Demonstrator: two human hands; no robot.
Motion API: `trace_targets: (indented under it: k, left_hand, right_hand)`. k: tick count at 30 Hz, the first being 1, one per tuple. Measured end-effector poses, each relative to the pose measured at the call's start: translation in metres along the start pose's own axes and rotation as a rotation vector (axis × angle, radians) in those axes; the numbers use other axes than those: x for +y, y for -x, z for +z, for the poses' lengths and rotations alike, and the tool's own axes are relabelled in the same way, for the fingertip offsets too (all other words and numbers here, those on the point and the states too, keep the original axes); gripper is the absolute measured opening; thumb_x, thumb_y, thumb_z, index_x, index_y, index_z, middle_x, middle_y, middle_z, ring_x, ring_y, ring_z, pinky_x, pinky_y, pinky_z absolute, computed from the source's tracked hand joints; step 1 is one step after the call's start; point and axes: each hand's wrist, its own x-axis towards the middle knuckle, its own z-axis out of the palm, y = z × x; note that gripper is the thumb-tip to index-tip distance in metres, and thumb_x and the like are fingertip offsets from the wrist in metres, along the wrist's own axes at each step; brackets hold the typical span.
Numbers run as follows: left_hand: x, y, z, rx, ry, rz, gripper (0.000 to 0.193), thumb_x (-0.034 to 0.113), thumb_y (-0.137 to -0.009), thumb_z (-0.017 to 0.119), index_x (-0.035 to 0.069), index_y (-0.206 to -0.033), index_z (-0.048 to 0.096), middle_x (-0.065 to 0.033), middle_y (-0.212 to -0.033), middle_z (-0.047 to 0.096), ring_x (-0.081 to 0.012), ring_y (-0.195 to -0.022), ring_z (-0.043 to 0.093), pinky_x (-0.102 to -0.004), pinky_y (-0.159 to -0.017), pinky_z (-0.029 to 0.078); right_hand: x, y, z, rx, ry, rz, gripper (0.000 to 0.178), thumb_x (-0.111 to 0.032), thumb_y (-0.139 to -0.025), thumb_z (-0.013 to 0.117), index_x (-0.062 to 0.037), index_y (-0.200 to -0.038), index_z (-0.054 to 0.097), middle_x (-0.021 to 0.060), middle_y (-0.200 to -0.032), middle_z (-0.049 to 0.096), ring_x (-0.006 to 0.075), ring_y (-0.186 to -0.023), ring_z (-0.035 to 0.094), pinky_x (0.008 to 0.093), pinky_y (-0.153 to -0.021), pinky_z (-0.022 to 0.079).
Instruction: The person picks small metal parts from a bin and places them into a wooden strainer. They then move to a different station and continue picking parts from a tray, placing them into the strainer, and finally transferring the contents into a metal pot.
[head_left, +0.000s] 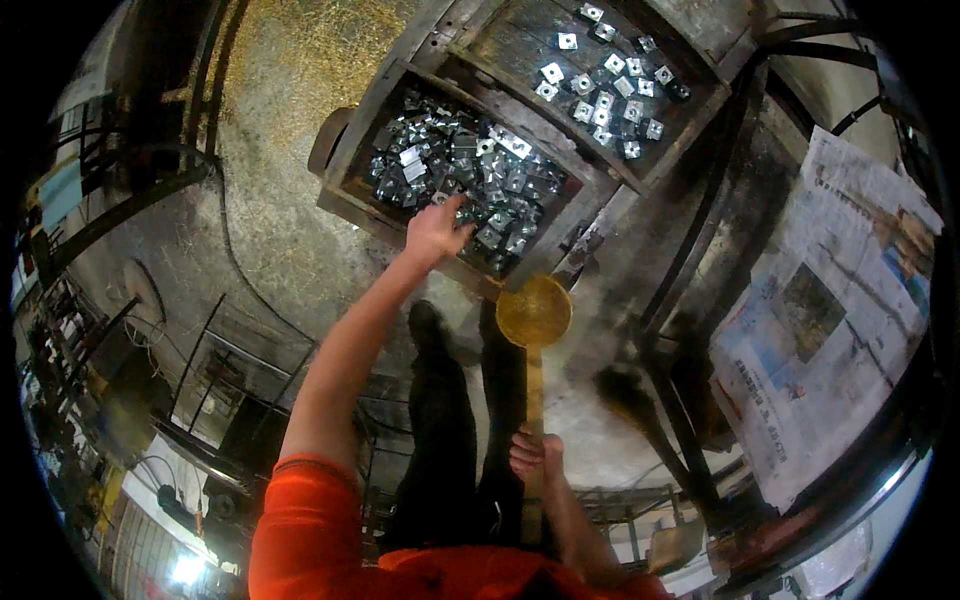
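Observation:
My left hand (437, 234) reaches over the near edge of a wooden box (345, 207) filled with small shiny metal pieces (470, 160). Its thumb and forefinger are apart at the pieces, and no piece shows clearly between them; the other fingers are partly hidden. Low in front of my body, my right hand (537, 455) is closed around the long flat handle of a yellow ladle (535, 311). The ladle's round head points away from me, close to the box's near corner.
Beyond and to the right, a second wooden compartment (520, 65) holds scattered square metal pieces with holes (605, 100). Newspaper sheets (820, 330) cover a surface at right. Golden shavings (300, 60) lie on the floor at far left. Metal frames (240, 350) stand at left.

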Motion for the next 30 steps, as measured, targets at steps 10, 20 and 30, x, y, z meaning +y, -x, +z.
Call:
trace_targets:
  k: [10,20,30]
  left_hand:
    - [0.008,0.039,0.008,-0.053,-0.327,0.032,0.035,0.037,-0.069,0.064,0.006,-0.081,0.057,-0.0137,-0.071,0.06,-0.0307,-0.066,0.06,-0.0408,-0.053,0.046]
    - [0.013,0.02,0.019,-0.044,-0.189,-0.109,0.03,0.033,-0.064,0.061,0.003,-0.068,0.063,-0.0154,-0.069,0.061,-0.0299,-0.066,0.06,-0.0379,-0.059,0.047]
    - [0.005,0.048,0.013,-0.279,1.829,-0.628,0.032,0.04,-0.079,0.053,0.009,-0.081,0.049,0.0007,-0.051,0.034,-0.0118,-0.036,0.026,-0.0264,-0.04,0.024]
  right_hand:
    - [0.0,0.001,0.015,0.346,0.211,-0.018,0.023,-0.022,-0.076,0.058,-0.0079,-0.091,0.049,-0.0029,-0.063,0.036,0.0066,-0.048,0.036,0.0232,-0.048,0.03]
    - [0.005,0.005,0.025,0.477,0.226,-0.098,0.02,-0.022,-0.077,0.055,-0.0079,-0.089,0.048,-0.0031,-0.062,0.037,0.0062,-0.048,0.035,0.0213,-0.046,0.029]
    - [-0.006,0.003,0.009,0.238,0.121,0.028,0.019,-0.017,-0.076,0.055,-0.0074,-0.091,0.051,-0.0029,-0.062,0.037,0.0071,-0.05,0.037,0.0216,-0.047,0.03]
